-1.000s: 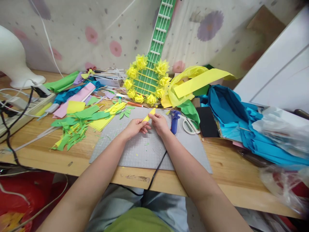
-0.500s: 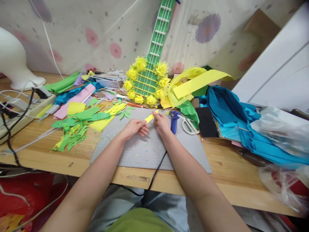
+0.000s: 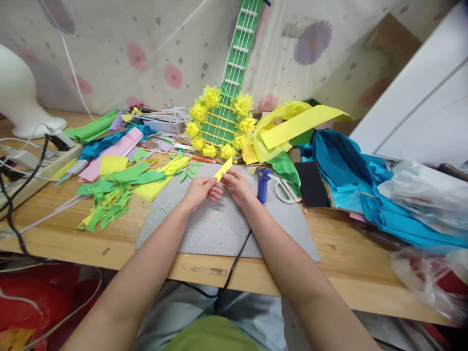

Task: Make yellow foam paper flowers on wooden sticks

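A short yellow crepe paper strip [image 3: 224, 169] is held up over the grey cutting mat [image 3: 219, 241], its free end pointing up and away. My left hand [image 3: 202, 191] pinches its lower end between thumb and forefinger, the other fingers curled below. From the other side, my right hand [image 3: 237, 186] has its fingertips closed at the strip's lower edge. Just right of that hand lie a blue glue gun [image 3: 263, 185] and white-handled scissors [image 3: 286, 191]. Behind the hands leans a green paper guitar [image 3: 224, 117] ringed with yellow paper flowers.
Cut green and yellow paper pieces [image 3: 113, 195] are heaped on the left. Yellow paper [image 3: 300, 127], a black phone [image 3: 312, 184] and blue crepe paper [image 3: 341, 161] lie to the right. A black cord [image 3: 237, 258] crosses the mat's front edge.
My right hand has slid from the strip's far end down toward my left hand, leaving the far end free. The strip now points more steeply upward.
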A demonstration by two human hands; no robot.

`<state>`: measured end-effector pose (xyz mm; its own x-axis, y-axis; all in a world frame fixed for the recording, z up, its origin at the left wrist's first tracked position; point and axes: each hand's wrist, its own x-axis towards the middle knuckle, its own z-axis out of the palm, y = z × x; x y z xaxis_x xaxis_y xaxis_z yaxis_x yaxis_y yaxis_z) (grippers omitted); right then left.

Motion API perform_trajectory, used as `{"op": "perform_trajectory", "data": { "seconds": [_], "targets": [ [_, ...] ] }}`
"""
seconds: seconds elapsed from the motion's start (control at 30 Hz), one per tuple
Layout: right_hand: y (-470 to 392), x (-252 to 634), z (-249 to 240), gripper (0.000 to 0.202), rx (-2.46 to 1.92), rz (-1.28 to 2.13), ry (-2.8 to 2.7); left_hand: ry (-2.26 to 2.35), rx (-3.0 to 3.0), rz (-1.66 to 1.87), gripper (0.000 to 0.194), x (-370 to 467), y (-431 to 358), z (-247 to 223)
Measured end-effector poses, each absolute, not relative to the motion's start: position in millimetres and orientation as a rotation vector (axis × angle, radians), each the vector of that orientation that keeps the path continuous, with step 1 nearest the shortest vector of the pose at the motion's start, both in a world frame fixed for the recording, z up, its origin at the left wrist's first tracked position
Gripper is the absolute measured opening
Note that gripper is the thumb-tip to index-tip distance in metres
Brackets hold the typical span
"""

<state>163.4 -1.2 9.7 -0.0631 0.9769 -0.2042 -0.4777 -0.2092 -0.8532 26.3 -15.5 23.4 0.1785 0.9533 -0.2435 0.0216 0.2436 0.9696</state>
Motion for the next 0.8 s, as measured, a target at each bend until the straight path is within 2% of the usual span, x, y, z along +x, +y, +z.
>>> {"op": "perform_trajectory", "data": {
  "seconds": [0.3,0.43,0.53,0.6,0.67,0.8],
  "targets": [
    [6,161,1,0.034,-0.980,1.417,-0.622,1.264,1.166,0.815,0.035,28,-17,28],
    [8,168,2,0.034,-0.952,1.423,-0.584,1.511,1.251,1.194,0.040,-2,5,37],
    [9,171,1,0.033,-0.928,1.448,-0.602,1.865,1.391,1.302,0.026,-42,35,42],
    [9,171,1,0.032,-0.928,1.458,-0.621,2.168,1.552,1.116,0.018,-66,53,44],
    [10,170,0,0.032,-0.935,1.465,-0.635,2.340,1.644,0.795,0.018,-82,67,46],
    [10,169,-1,0.034,-0.944,1.477,-0.640,2.357,1.761,0.403,0.027,-89,77,47]
  ]
}}
